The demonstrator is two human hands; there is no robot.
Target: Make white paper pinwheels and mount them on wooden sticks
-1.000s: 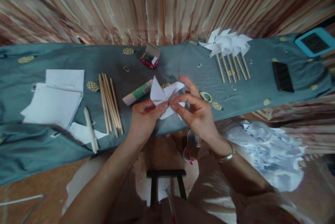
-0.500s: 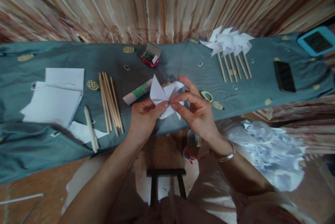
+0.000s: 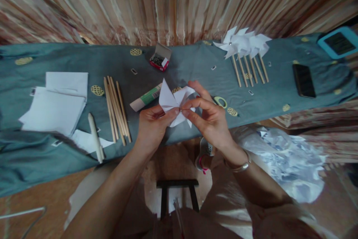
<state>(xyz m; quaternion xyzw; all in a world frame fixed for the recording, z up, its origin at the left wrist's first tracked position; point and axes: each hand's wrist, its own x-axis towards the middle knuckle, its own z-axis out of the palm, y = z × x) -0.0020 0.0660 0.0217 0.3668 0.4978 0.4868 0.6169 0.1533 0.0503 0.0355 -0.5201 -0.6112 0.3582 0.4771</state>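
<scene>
A white folded paper pinwheel [image 3: 168, 99] is held up over the front edge of the table, between both hands. My left hand [image 3: 153, 121] pinches it from the left, thumb near its centre. With thumb and index finger, my right hand [image 3: 208, 114] pinches at the centre from the right, its other fingers raised; anything small between those fingertips is too tiny to make out. Behind my left hand lies a green and white tube [image 3: 147, 98]. An open red box [image 3: 160, 60] of small dark pins stands further back. Green scissor handles [image 3: 220, 101] show beside my right hand.
Wooden sticks [image 3: 116, 110], white paper sheets [image 3: 56, 110] and a pale marker-like tool [image 3: 95, 136] lie left. Finished pinwheels on sticks [image 3: 243, 45], a phone [image 3: 304, 81] and a blue-framed device [image 3: 338, 43] are right. A bag of paper scraps [image 3: 291, 164] sits below.
Both hands keep their pinch on the paper pinwheel, almost unmoved. The view has shifted very slightly, and a thin, blurred object now shows near my lap.
</scene>
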